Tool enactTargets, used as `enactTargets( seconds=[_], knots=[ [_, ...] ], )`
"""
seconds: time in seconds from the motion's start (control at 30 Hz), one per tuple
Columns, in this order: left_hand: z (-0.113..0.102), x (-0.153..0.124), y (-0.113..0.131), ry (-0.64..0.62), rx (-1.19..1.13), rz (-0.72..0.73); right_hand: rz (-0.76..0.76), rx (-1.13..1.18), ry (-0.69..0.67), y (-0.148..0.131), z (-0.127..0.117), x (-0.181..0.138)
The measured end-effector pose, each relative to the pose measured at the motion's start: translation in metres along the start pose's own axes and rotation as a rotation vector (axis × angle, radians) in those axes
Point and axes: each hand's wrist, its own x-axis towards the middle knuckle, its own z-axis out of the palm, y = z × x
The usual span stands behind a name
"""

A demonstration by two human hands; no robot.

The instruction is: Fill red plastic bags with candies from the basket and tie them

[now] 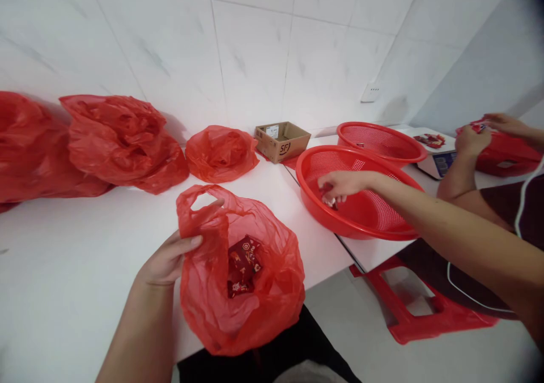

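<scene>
Full red bags [110,139] line the wall at the upper left of the white table [63,269]. At lower centre a thin, crinkled, see-through red plastic bag [263,298] hangs open over the table edge, with red patterned packets [243,264] inside. The left hand [170,258] pinches its rim between thumb and fingers. Right of centre, the right hand [340,186] curls its fingers around a small wrapped piece [330,200] in a red mesh basket [382,218]. Behind is a cardboard box [283,140] printed "SF".

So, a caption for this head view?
Left hand holds a red bag open; right hand reaches into a red basket.
</scene>
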Motion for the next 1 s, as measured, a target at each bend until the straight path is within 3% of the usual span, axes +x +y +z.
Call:
enactTargets(
  seconds=[0.07,0.17,0.2,0.37,0.43,0.6,0.7,0.8,0.87,0.97,1.0],
  knots=[
    [0.002,0.0,0.001,-0.008,-0.016,0.007,-0.051,0.081,0.008,-0.015,-0.005,-0.005],
    [0.004,0.001,0.004,-0.039,-0.038,0.016,-0.237,0.292,0.214,-0.054,-0.003,-0.021],
    [0.005,0.001,0.004,-0.043,-0.04,0.022,-0.296,0.363,0.217,-0.069,0.003,-0.026],
    [0.008,0.001,0.005,-0.025,-0.028,0.055,-0.413,0.524,-0.165,-0.119,0.06,-0.026],
    [0.01,0.001,0.006,-0.02,-0.035,0.069,-0.411,0.442,-0.205,-0.124,0.078,-0.021],
    [0.015,-0.002,0.01,-0.027,-0.067,0.084,-0.495,0.035,-0.048,-0.125,0.09,-0.035],
    [0.016,-0.004,0.01,-0.024,-0.069,0.092,-0.546,-0.182,-0.156,-0.126,0.089,-0.06],
    [0.017,-0.005,0.01,-0.018,-0.068,0.079,-0.662,-0.209,-0.25,-0.114,0.078,-0.083],
    [0.016,-0.005,0.011,-0.014,-0.062,0.059,-0.644,-0.176,-0.089,-0.093,0.068,-0.091],
    [0.013,-0.004,0.011,-0.017,-0.061,0.035,-0.348,-0.301,0.337,-0.05,0.068,-0.098],
    [0.011,-0.004,0.011,-0.025,-0.068,0.032,-0.24,-0.366,0.421,-0.036,0.076,-0.1]
  ],
)
